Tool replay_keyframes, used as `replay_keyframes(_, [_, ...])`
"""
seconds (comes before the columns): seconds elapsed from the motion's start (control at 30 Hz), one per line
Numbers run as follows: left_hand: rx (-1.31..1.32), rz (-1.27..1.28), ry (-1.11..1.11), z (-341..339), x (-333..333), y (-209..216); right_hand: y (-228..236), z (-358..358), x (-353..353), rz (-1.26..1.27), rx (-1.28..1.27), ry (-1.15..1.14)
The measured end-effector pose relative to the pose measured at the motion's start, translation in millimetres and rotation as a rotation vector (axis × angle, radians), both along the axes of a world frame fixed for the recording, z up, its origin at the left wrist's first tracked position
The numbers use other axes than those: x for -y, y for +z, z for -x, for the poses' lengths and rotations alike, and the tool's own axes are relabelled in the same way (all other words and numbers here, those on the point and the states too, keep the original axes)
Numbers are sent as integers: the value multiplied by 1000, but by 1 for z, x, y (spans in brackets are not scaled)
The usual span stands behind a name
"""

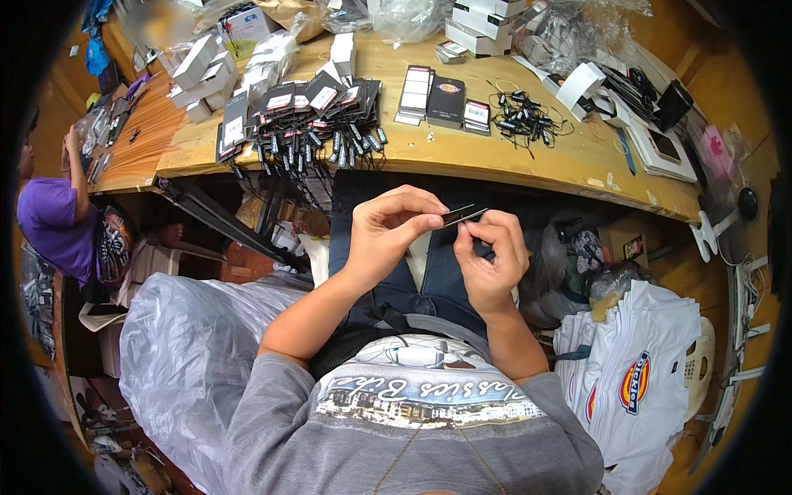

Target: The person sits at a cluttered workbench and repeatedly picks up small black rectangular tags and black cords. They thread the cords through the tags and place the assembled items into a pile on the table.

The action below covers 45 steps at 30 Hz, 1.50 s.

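Note:
Above my lap, just short of the table's front edge, both hands are raised close together. My left hand (pixel 386 227) pinches a thin black hang tag (pixel 459 216), seen nearly edge-on, between thumb and fingers. At its other end my right hand (pixel 497 247) is closed, thumb against forefinger; a bit of dark cord seems to show inside its curled fingers. Beyond them on the table lies a heap of strung black hang tags (pixel 318 103), their cords and black fasteners hanging over the edge. Stacks of unstrung black tags (pixel 446 103) and a pile of black string loops (pixel 528 118) sit to its right.
White boxes (pixel 198 62) and clear plastic bags (pixel 408 18) stand along the back of the wooden table (pixel 569 165). Folded white shirts (pixel 627 371) are at my right, a large plastic bag (pixel 186 355) at my left. A person in purple (pixel 58 214) works at far left.

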<state>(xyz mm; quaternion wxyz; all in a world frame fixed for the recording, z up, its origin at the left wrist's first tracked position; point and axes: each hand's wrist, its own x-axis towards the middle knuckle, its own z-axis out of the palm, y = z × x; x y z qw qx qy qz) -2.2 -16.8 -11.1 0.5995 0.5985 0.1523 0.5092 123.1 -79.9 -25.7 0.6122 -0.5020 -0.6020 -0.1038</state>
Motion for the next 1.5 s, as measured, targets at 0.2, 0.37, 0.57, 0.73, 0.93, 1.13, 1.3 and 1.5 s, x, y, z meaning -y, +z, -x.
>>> replay_keyframes(0.2, [-66,-152,0,1,-2,0,3,1,0,2,15,12])
replay_keyframes(0.37, [-109,-5,-36,1,-1,1,1,1,-1,11,23,10])
replay_keyframes(0.57, [-224,-253,13,2,-7,1,-1,1,-3,54,7,17])
replay_keyframes(0.73, [-243,-424,2,3,-12,5,-2,2,-4,61,-105,97])
replay_keyframes(0.93, [-56,163,-173,-2,-8,0,3,0,-3,96,-112,164])
replay_keyframes(1.13, [-70,180,-240,-3,-10,-6,0,-5,-5,159,-188,250])
replay_keyframes(1.3, [-56,76,-129,-4,-18,-14,1,-15,-7,404,-325,391])
replay_keyframes(1.5, [26,147,-28,11,-32,-10,-12,-48,1,581,-258,472])
